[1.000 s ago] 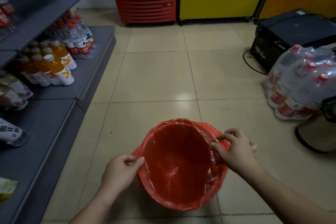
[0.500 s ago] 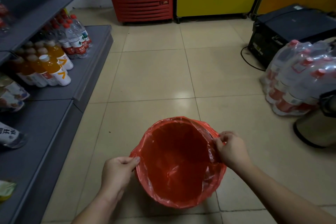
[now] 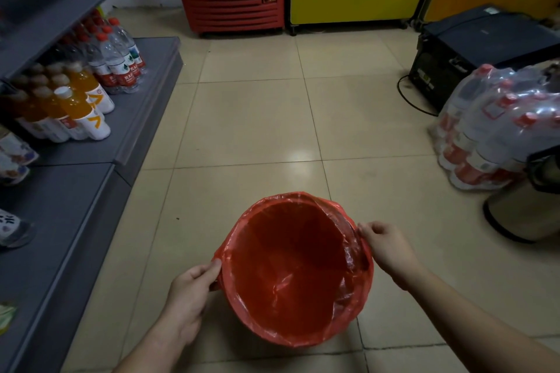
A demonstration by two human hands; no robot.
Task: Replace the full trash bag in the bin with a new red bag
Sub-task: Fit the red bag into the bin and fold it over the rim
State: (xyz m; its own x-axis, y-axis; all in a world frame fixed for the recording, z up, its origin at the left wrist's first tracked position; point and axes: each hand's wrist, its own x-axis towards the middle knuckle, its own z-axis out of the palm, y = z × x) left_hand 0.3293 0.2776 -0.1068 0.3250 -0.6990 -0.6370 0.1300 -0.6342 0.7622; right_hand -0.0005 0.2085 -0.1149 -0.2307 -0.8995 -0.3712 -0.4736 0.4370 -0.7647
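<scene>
Head view: grey shelving [image 3: 91, 179] with drink bottles [image 3: 88, 118] stands left. The left hand [image 3: 189, 297] pinches the thin, crinkled red bag [image 3: 291, 269] lining the round bin on the near tiled floor; the right hand [image 3: 388, 248] pinches its right rim. Shrink-wrapped bottles [image 3: 497, 127] lie far right.

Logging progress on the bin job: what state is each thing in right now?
red bag: open, lining the bin, edge folded over the rim, nothing visible inside
left hand: grips the bag's left edge
right hand: pinches the bag's right edge
water bottles: upright, capped, on the shelf
orange drink bottles: upright, capped
</scene>
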